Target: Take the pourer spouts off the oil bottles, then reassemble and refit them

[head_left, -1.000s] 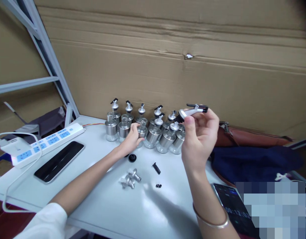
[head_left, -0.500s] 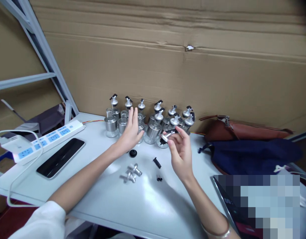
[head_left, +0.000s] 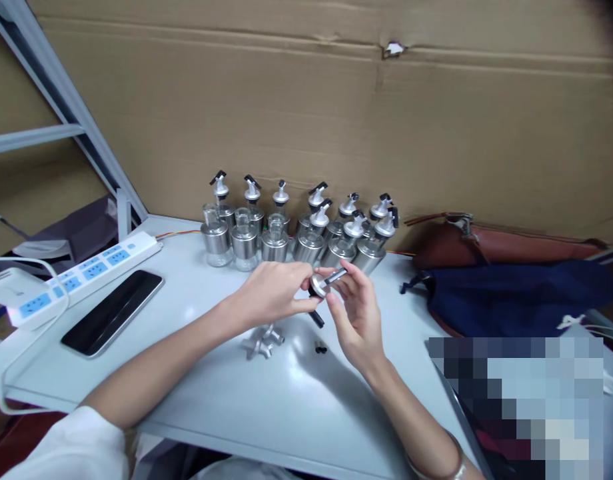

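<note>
Both of my hands meet over the middle of the table on a bottle pourer (head_left: 319, 285), silver with a black stopper below. My right hand (head_left: 357, 317) pinches its spout side, thumb below and fingers above. From the left, my left hand (head_left: 279, 290) closes on the stopper end, its fingertips partly hidden. Under the hands lie a black tube-shaped piece (head_left: 316, 319), a few silver spout parts (head_left: 264, 341) and small black pieces (head_left: 321, 347). Behind stand glass bottles with metal bands, several topped with pourers (head_left: 320, 212); a front-left bottle (head_left: 216, 243) has a bare neck.
On the left are a power strip (head_left: 89, 272), a white cable and a phone (head_left: 114, 313). A brown leather bag (head_left: 516, 243) and a navy cloth bag (head_left: 516, 297) lie at right, with a blurred-out device in front. Cardboard (head_left: 226, 100) rises behind the bottles.
My left hand has moved from near the front-left bottles down and right onto the pourer. My right hand has brought the pourer slightly left and lower. The view has tilted a little.
</note>
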Available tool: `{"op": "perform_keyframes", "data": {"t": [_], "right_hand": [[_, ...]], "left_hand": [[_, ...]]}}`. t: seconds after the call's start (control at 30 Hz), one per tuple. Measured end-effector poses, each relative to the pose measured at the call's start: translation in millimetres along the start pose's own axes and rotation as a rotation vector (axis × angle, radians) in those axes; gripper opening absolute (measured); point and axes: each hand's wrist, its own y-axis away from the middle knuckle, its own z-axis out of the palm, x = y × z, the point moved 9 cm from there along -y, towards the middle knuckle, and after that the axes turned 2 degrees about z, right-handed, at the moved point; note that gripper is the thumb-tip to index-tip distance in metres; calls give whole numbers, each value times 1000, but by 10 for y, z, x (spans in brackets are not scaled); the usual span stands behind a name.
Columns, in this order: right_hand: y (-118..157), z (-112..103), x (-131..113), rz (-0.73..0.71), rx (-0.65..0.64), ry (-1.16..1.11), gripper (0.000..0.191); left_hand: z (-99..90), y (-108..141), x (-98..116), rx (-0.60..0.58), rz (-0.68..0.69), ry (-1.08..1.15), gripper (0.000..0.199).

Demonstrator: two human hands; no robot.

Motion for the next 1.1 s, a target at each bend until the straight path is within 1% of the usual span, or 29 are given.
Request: {"op": "perform_keyframes", "data": {"t": [0.07, 0.1, 0.2, 0.23, 0.3, 0.37, 0.5, 0.57, 0.73, 0.77, 0.8, 0.87, 0.93, 0.97, 1.0, 1.07, 1.1], "right_hand": [[9, -55, -20, -41, 35, 154, 41], [11, -84, -34, -61, 54, 229, 41], [19, -135, -88, -130, 79, 369, 37], [21, -131, -103, -151, 69, 392, 36], [25, -99, -122, -185, 29, 425, 34], [30, -38, -139, -223, -32, 442, 32], [26, 44, -181, -296, -107, 481, 24], [20, 63, -197, -325, -124, 512, 21], [62, 105, -249, -409, -127, 540, 30], [67, 95, -245, -393, -116, 515, 31], [57, 50, -222, -342, -79, 469, 32], [16, -137, -105, -147, 66, 329, 37], [-6, -325, 61, 62, 197, 223, 40], [-23, -370, 126, 129, 208, 216, 40], [-54, -377, 169, 157, 174, 239, 39], [-119, -344, 263, 179, 61, 320, 38], [-137, -320, 344, 214, -1, 356, 38]], "left_hand": [[-31, 3, -7, 28, 7, -47, 15], [-34, 6, 4, 22, 20, -73, 15], [6, 17, 70, -50, 66, -166, 14], [24, 19, 92, -70, 74, -195, 15], [66, 18, 120, -102, 76, -227, 24], [142, 16, 128, -150, 72, -201, 31], [301, 22, 177, -256, 133, -126, 34], [319, 28, 224, -270, 173, -113, 35], [303, 55, 320, -268, 222, -125, 37], [309, 62, 332, -272, 234, -127, 36], [316, 66, 339, -273, 249, -133, 33], [327, 65, 328, -277, 270, -146, 27], [315, 47, 269, -278, 252, -152, 25], [297, 32, 219, -278, 223, -148, 26], [276, 20, 164, -282, 188, -139, 27], [208, 2, 57, -272, 120, -117, 24], [170, -2, 14, -262, 94, -100, 21]]}}
